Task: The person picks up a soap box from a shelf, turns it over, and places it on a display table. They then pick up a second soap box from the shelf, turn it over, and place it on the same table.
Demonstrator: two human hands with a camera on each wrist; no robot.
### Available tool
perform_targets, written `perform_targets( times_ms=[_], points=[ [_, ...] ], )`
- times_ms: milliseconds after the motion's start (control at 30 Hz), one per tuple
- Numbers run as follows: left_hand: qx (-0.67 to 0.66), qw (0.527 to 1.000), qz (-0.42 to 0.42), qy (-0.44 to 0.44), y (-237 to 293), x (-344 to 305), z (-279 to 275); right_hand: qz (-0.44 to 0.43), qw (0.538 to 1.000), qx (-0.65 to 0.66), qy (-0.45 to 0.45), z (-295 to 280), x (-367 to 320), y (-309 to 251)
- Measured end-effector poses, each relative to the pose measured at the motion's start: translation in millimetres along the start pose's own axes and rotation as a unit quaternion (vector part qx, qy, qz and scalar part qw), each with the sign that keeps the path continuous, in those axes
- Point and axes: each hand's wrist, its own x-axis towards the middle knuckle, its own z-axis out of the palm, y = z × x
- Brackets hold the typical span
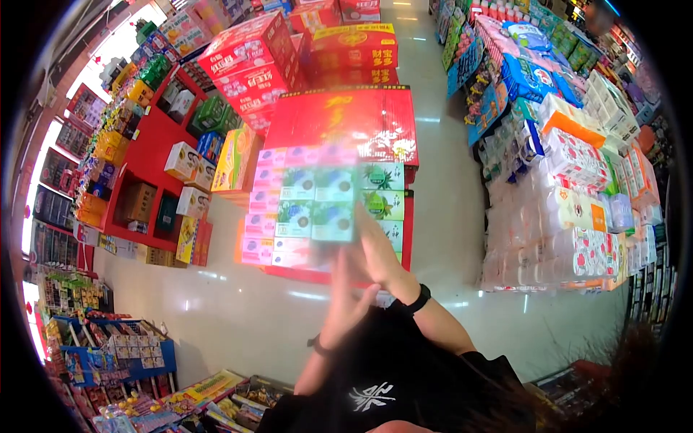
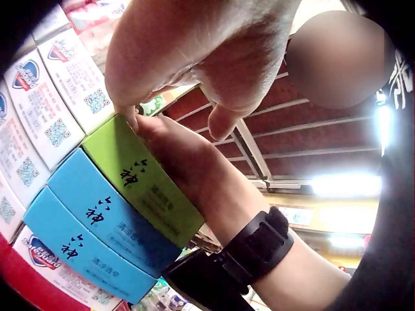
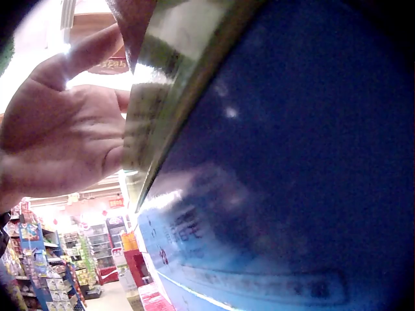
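Small soap boxes form a stacked display: pink boxes (image 1: pixel 257 249) at left, blurred pale-green boxes (image 1: pixel 315 202) in the middle, green-and-white ones (image 1: pixel 390 206) at right. My left hand (image 1: pixel 345 303) is at the near side of the stack, fingers extended and blurred, thumb apart. Along the right side of the pale-green boxes lies my right hand (image 1: pixel 381 252), fingers stretched forward. The left wrist view has my left hand (image 2: pixel 201 58) above a green box (image 2: pixel 142 181) and blue boxes (image 2: pixel 107 207). A blue box face (image 3: pixel 292 162) fills much of the right wrist view, beside my left palm (image 3: pixel 65 136).
The display's red base (image 1: pixel 346 119) extends behind the boxes, with red cartons (image 1: pixel 253 65) beyond it. At left stands a red shelf unit (image 1: pixel 148 155). Wrapped paper rolls (image 1: pixel 556 216) are piled at right, across a pale floor (image 1: pixel 440 166). A blue rack (image 1: pixel 123 353) is at lower left.
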Motion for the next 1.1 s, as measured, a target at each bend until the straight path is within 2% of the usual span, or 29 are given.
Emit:
perform_targets(
  times_ms=[100,200,400,567,700,933,1000,1100],
  points=[
    [-0.006,0.999,-0.038,-0.001,5.0,-0.9,-1.2,0.014,1.000,0.008,-0.003,0.0,1.7,-1.9],
    [0.021,1.000,-0.004,0.007,-2.0,-2.4,-1.6,0.031,0.999,0.027,-0.001,4.2,-0.2,2.6],
    [0.012,1.000,-0.005,-0.011,-2.1,-3.1,-5.8,0.042,0.999,0.009,-0.003,-0.4,-3.6,-4.5],
    [-0.053,0.997,-0.035,-0.048,4.3,-1.6,-16.3,0.044,0.999,0.028,0.009,-0.4,-3.2,-9.7],
    [-0.098,0.991,-0.001,-0.092,-4.0,-1.2,-29.1,0.055,0.997,0.044,0.023,-3.1,-1.7,-18.2],
    [-0.113,0.980,-0.007,-0.165,1.1,7.0,-56.4,0.105,0.994,0.031,0.029,-2.0,0.7,-26.9],
    [-0.121,0.977,0.012,-0.176,-3.0,5.9,-60.3,0.102,0.994,0.004,0.034,1.6,-1.1,-26.5],
    [-0.213,0.958,-0.010,-0.193,-13.5,8.6,-66.8,0.128,0.989,-0.043,0.057,3.6,-7.3,-30.7]
  ],
)
